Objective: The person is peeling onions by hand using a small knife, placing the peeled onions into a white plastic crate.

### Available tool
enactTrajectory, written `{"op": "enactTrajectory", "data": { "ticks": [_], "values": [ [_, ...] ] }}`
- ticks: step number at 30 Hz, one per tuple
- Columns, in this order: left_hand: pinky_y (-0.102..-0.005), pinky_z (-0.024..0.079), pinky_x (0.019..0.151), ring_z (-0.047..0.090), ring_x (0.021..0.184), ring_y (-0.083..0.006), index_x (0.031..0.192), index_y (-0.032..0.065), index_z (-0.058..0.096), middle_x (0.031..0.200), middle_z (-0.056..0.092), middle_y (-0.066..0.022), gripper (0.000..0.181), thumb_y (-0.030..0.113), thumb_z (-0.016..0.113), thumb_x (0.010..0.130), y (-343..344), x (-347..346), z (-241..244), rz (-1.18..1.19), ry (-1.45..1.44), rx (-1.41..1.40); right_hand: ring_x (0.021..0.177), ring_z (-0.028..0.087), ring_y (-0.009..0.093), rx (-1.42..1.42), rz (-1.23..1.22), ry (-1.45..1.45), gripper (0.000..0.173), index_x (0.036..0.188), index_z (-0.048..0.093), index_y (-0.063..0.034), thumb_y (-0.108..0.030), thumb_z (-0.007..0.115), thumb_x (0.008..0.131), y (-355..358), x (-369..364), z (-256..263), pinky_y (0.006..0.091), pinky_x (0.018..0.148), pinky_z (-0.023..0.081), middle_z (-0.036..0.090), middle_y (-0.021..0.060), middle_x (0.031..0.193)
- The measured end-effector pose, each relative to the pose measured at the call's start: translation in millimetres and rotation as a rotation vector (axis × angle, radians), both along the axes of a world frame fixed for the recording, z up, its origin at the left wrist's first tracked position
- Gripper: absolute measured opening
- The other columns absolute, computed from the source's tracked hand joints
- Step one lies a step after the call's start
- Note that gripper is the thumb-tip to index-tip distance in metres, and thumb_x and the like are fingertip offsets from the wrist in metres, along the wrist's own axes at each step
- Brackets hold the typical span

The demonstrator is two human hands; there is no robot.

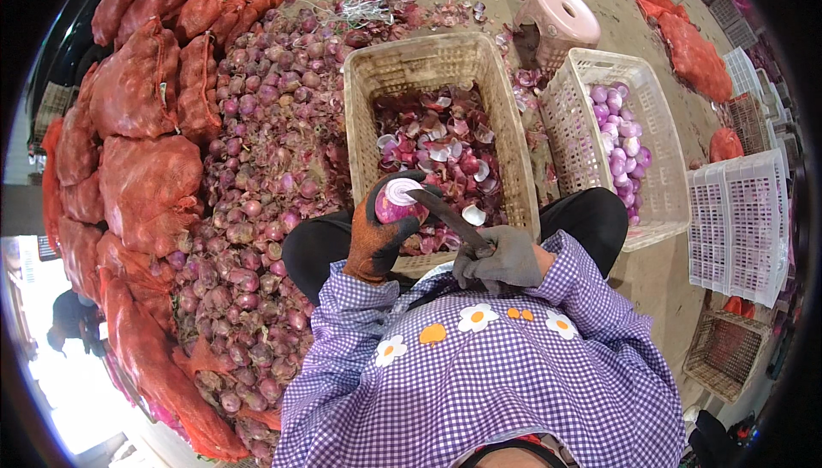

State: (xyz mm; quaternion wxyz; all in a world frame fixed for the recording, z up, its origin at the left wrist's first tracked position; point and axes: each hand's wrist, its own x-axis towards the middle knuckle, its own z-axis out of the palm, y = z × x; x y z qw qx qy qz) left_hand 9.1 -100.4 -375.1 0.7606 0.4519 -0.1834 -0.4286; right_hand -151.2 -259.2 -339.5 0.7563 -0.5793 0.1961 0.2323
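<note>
My left hand (374,230), in an orange and black work glove, grips a red onion (393,210). The onion's upper end is cut flat and shows pale rings. In a grey glove, my right hand (498,260) holds a knife (446,216) with a dark blade. Its tip touches or nearly touches the onion's cut face. Both hands are over the near side of a dirty plastic crate (528,176) that stands before me. Inside lie onion skins and cut-off ends (449,147).
Unpeeled red onions (263,102) cover the floor at left, backed by stacked red mesh sacks (151,192). To the right, a crate (661,147) holds peeled onions (620,140). Beyond it stand a pink stool (562,18) and stacked white crates (738,224). A person (74,320) is far left.
</note>
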Motion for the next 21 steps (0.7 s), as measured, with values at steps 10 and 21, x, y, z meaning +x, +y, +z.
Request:
{"op": "enactTrajectory", "data": {
  "ticks": [10,21],
  "values": [
    [-0.0323,0.049,0.09,0.06,0.101,-0.0211,0.118,-0.0005,0.055,0.111,0.062,-0.0103,0.061,0.004,0.072,0.059,2.8,5.7,5.5,0.08,-0.207,0.105,0.048,0.053,0.01,-0.032,-0.029,-0.002,0.023,0.096,0.06,0.0069,-0.006,0.061,0.077,-0.8,2.2,8.8,0.0222,0.043,0.044,0.066,0.0104,0.079],
    [-0.044,0.045,0.097,0.057,0.105,-0.0295,0.123,-0.0038,0.046,0.116,0.056,-0.0163,0.074,0.055,0.061,0.081,-32.0,-0.4,-11.2,0.075,0.653,-0.521,0.047,0.05,0.005,0.137,-0.004,0.063,0.022,0.093,0.062,0.0044,-0.009,0.061,0.076,21.3,5.7,-14.6,0.0208,0.044,0.04,0.066,0.008,0.075]
  ]
}}
